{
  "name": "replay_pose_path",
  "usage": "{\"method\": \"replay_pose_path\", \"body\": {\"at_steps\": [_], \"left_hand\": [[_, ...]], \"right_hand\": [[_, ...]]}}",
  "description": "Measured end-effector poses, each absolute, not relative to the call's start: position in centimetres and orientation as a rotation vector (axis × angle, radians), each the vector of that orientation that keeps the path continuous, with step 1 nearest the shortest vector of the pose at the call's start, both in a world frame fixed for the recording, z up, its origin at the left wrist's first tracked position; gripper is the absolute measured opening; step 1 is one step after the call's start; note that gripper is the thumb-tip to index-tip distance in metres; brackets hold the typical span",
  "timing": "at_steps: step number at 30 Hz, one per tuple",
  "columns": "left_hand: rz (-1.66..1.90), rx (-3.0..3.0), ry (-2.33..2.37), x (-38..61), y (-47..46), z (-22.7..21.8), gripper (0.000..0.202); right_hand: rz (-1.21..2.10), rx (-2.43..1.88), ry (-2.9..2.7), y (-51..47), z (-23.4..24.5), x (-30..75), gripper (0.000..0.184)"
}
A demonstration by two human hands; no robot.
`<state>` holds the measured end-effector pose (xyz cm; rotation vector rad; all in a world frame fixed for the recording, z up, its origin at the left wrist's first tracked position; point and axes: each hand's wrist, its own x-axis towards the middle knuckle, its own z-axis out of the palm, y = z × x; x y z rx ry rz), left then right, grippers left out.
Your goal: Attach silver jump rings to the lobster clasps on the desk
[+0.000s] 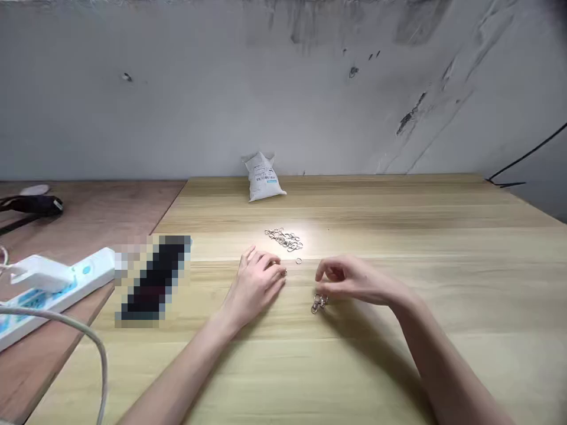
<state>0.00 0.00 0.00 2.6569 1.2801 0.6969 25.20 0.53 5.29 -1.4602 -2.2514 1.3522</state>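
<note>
My left hand (259, 277) rests palm down on the wooden table, its fingers bent and somewhat apart. A small metal ring (284, 273) shows at its fingertips, touching or just beside them. My right hand (349, 278) is raised a little over the table with curled fingers, and a small gap shows between thumb and index finger. Right below its thumb lies a small group of metal swivel clasps (319, 303). Farther back, between the hands, is a loose pile of similar clasps with rings (284, 238). One single split ring (298, 261) lies in front of that pile.
A white plastic packet (264, 179) stands at the back by the wall. To the left are a blurred dark phone-like object (155, 280), a white power strip (95, 267) with a plug, and a grey cable (100, 348). A black cable (529, 150) hangs at the far right.
</note>
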Motion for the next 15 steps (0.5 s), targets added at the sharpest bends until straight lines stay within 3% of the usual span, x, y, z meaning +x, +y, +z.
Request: {"method": "replay_pose_path", "body": {"at_steps": [4, 9, 15], "left_hand": [[0.716, 2.687, 1.269, -0.1, 0.3, 0.0, 0.013], [0.764, 2.844, 1.282, 0.0, 0.7, -0.2, 0.016], [0.744, 3.015, 1.216, 0.2, 1.1, -0.2, 0.02]], "right_hand": [[1.324, -1.482, -2.396, -0.2, 4.9, 24.9, 0.019], [1.158, -1.485, -2.447, -0.6, 4.8, 23.4, 0.005], [1.104, -1.437, -2.413, -0.6, 3.6, 22.4, 0.007]]}}
